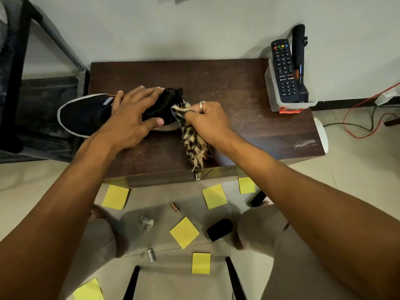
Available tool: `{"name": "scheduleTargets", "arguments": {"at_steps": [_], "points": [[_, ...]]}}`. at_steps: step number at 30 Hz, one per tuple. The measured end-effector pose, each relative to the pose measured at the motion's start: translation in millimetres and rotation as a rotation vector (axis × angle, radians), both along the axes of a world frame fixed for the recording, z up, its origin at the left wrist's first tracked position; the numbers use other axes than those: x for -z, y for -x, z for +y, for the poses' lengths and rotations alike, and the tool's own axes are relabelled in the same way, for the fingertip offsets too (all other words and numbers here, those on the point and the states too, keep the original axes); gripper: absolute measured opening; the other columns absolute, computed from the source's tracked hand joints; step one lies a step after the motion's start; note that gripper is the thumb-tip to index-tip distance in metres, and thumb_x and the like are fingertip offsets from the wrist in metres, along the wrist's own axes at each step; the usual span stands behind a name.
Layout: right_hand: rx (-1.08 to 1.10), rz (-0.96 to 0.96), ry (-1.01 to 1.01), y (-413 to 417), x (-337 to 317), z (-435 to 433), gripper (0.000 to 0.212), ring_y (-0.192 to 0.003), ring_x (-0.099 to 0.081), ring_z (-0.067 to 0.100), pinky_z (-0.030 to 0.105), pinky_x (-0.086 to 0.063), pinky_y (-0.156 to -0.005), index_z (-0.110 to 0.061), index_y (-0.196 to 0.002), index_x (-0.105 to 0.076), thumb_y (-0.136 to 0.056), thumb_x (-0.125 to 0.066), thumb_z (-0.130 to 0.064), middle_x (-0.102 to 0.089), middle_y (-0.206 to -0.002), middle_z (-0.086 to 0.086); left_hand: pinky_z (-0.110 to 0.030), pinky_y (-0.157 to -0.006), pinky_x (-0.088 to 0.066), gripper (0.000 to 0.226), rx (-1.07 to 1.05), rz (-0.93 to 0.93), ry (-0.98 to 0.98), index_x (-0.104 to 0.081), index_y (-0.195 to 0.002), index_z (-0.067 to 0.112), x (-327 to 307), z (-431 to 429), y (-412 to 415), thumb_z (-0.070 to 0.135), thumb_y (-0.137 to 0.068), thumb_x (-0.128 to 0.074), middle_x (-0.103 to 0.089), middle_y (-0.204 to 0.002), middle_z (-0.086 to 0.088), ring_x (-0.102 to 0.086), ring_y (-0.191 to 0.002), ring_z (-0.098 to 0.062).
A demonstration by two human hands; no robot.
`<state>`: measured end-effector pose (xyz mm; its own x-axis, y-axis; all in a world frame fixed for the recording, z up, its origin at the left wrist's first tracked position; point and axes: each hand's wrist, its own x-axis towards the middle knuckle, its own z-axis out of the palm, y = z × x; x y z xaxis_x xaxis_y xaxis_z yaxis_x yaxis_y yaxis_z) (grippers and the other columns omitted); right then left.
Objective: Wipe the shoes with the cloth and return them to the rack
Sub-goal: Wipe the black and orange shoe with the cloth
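A black shoe [86, 113] with a white sole rim lies on its side on the dark wooden box [249, 100], toe pointing left. My left hand [132, 113] lies over the shoe's middle, fingers spread across its top and thumb on its near side. My right hand [205, 118] grips a black-and-cream checked cloth [192, 141] and holds it against the shoe's heel. The cloth's frayed end hangs toward the box's front edge. The heel is mostly hidden by the hands and cloth.
A dark metal rack [19, 79] stands at the left. A clear tub [281, 98] with a remote and a torch sits on the box's right end. Yellow sticky notes [184, 232], batteries and a small black object lie on the floor by my knees. Cables run at right.
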<state>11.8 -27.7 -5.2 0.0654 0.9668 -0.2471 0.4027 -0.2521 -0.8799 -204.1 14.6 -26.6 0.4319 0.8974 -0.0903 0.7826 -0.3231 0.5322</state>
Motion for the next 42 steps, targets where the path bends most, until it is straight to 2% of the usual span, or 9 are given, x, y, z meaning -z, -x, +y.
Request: {"name": "scheduleTargets", "arguments": {"at_steps": [4, 7, 10, 21, 25, 28, 34, 38, 42], "points": [[0.264, 0.113, -0.022, -11.3, 0.6, 14.4, 0.041, -0.042, -0.041, 0.005, 0.023, -0.032, -0.047, -0.021, -0.05, -0.05, -0.088, -0.057, -0.006, -0.044, -0.044, -0.013, -0.062, -0.12, 0.009, 0.07, 0.036, 0.095, -0.058, -0.04, -0.15, 0.048, -8.5, 5.6, 6.3, 0.028, -0.091, -0.074, -0.026, -0.164, 0.02, -0.001, -0.157, -0.021], [0.139, 0.12, 0.045, 0.0, 8.5, 12.6, 0.032, -0.057, -0.055, 0.013, 0.032, -0.042, -0.058, -0.02, -0.06, -0.064, -0.09, -0.057, -0.011, -0.059, -0.058, -0.002, -0.062, -0.119, 0.013, 0.07, 0.034, 0.07, 0.012, -0.043, -0.138, 0.06, -13.5, 6.3, 11.3, 0.02, -0.09, -0.075, -0.023, -0.165, 0.017, 0.002, -0.157, -0.02], [0.095, 0.081, 0.062, 7.0, 7.9, 9.9, 0.032, -0.049, -0.048, 0.008, 0.026, -0.037, -0.051, -0.02, -0.062, -0.061, -0.093, -0.056, -0.014, -0.052, -0.051, -0.009, -0.06, -0.119, 0.015, 0.07, 0.038, 0.049, 0.051, -0.039, -0.133, 0.063, -12.6, 6.2, 10.9, 0.019, -0.091, -0.074, -0.026, -0.164, 0.017, 0.0, -0.157, -0.018], [0.134, 0.215, 0.272, -10.9, -11.8, 13.6, 0.017, -0.058, -0.056, 0.013, 0.03, -0.044, -0.059, -0.018, -0.057, -0.059, -0.071, -0.061, -0.009, -0.057, -0.053, -0.006, -0.059, -0.119, 0.015, 0.07, 0.032, 0.019, 0.091, -0.052, -0.139, 0.05, -15.1, 8.0, 9.5, 0.009, -0.088, -0.076, -0.029, -0.162, 0.019, -0.004, -0.156, -0.015], [0.111, 0.088, 0.17, -2.7, -5.9, 25.0, 0.021, -0.06, -0.063, 0.015, 0.031, -0.047, -0.06, -0.02, -0.067, -0.066, -0.087, -0.06, -0.016, -0.065, -0.06, -0.004, -0.055, -0.119, 0.016, 0.065, 0.002, -0.006, 0.109, -0.056, -0.138, 0.041, -16.6, 9.6, 7.5, 0.008, -0.086, -0.077, -0.035, -0.16, 0.018, -0.008, -0.156, -0.014], [-0.059, 0.009, 0.123, 4.0, -7.3, 24.7, 0.029, -0.045, -0.047, 0.007, 0.022, -0.037, -0.049, -0.018, -0.069, -0.065, -0.096, -0.055, -0.015, -0.053, -0.054, -0.006, -0.055, -0.12, 0.014, 0.064, -0.011, -0.026, 0.094, -0.058, -0.133, 0.042, -15.6, 9.4, 7.6, 0.007, -0.084, -0.079, -0.039, -0.157, 0.015, -0.013, -0.155, -0.017], [-0.107, 0.044, 0.153, -7.8, -17.4, 29.9, 0.037, -0.057, -0.036, 0.013, 0.03, -0.03, -0.058, -0.024, -0.049, -0.041, -0.078, -0.054, -0.006, -0.037, -0.055, -0.004, -0.053, -0.12, 0.013, 0.065, -0.027, -0.084, 0.086, -0.059, -0.124, 0.046, -14.1, 9.5, 9.8, 0.007, -0.079, -0.084, -0.045, -0.154, 0.013, -0.023, -0.152, -0.014], [0.025, 0.042, 0.123, -4.1, -11.0, 32.2, 0.032, -0.053, -0.042, 0.009, 0.027, -0.035, -0.056, -0.024, -0.056, -0.049, -0.084, -0.055, -0.01, -0.044, -0.056, -0.003, -0.054, -0.121, 0.012, 0.065, -0.01, -0.083, 0.093, -0.056, -0.127, 0.048, -15.2, 9.4, 10.0, 0.009, -0.082, -0.082, -0.044, -0.154, 0.015, -0.021, -0.153, -0.015], [-0.049, 0.041, 0.12, 6.1, -5.8, 27.6, 0.029, -0.051, -0.045, 0.01, 0.023, -0.036, -0.049, -0.021, -0.066, -0.058, -0.094, -0.053, -0.014, -0.049, -0.057, -0.003, -0.056, -0.121, 0.01, 0.065, -0.027, -0.065, 0.087, -0.057, -0.126, 0.048, -15.4, 8.0, 8.3, 0.01, -0.08, -0.083, -0.045, -0.153, 0.015, -0.022, -0.152, -0.014]]}}
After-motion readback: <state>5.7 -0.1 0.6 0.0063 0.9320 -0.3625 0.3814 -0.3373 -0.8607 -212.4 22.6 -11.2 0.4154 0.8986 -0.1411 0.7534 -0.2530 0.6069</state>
